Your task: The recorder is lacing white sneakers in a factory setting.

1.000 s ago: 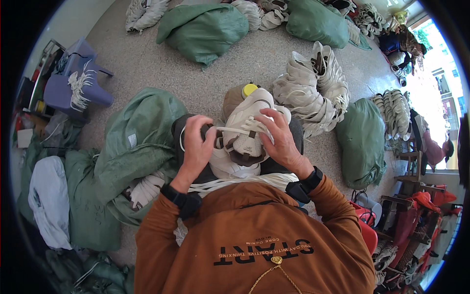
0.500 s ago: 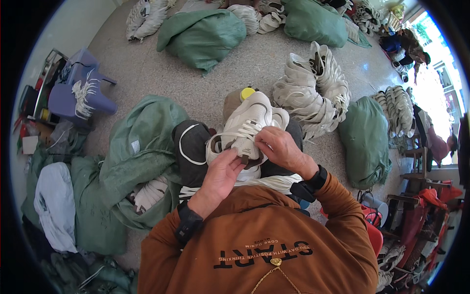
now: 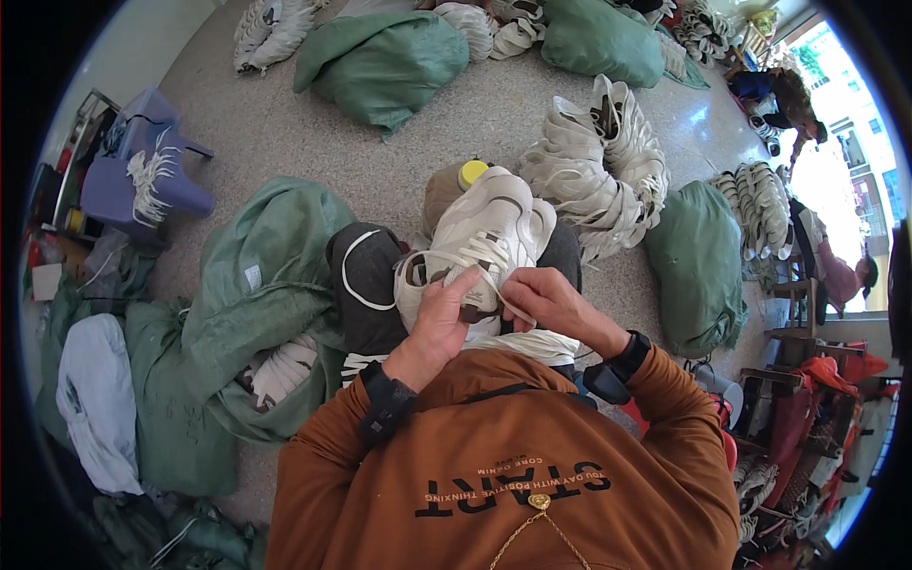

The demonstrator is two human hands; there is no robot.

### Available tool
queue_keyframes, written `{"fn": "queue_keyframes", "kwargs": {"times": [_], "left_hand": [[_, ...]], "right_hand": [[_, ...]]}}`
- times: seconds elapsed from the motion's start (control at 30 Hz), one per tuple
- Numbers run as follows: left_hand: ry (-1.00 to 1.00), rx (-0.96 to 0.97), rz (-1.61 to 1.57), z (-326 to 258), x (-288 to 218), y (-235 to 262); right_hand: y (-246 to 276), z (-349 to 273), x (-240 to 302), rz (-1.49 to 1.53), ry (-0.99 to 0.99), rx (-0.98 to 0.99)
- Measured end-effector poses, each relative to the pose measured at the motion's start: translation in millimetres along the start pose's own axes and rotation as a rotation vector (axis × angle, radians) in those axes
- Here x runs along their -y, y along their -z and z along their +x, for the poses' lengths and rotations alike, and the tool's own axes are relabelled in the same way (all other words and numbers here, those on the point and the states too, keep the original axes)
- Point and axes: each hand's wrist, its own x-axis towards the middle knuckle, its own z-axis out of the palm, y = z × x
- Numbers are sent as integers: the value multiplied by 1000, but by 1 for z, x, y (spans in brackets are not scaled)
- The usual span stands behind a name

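Observation:
An off-white sneaker [image 3: 496, 211] rests across my lap, toe pointing away, with another pale shoe [image 3: 541, 233] partly hidden at its right. My left hand [image 3: 439, 318] grips the sneaker's tongue and collar, thumb on top. Close beside it, my right hand [image 3: 553, 299] has its fingers pinched on a white shoelace [image 3: 508, 296] at the sneaker's upper eyelets. The lace's other length [image 3: 353, 285] loops over my left knee. Several more white laces [image 3: 532, 346] lie in a bundle across my lap.
A row of stacked off-white shoes [image 3: 589, 180] curves over the floor ahead. Green sacks stand at left [image 3: 261, 247], right [image 3: 698, 266] and far [image 3: 389, 71]. A purple stool [image 3: 114, 190] with laces is at far left. A yellow-lidded container [image 3: 472, 174] stands beyond the sneaker. People work at right.
My left thumb has moved up onto the tongue. My right hand has shifted slightly down and right, drawing on the lace. The whole view has shifted a little.

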Motion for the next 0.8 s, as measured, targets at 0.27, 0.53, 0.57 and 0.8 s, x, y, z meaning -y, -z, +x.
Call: {"fn": "queue_keyframes", "kwargs": {"times": [0.27,0.53,0.57,0.8], "left_hand": [[-54,15,-1,3,8,13],[-98,9,-70,18,22,21],[-99,8,-67,19,22,18],[-106,-171,-55,27,22,17]], "right_hand": [[-9,12,11,-65,-177,89],[-19,45,117,-374,572,360],[-32,49,146,-322,567,443],[-80,48,241,-19,474,505]]}}
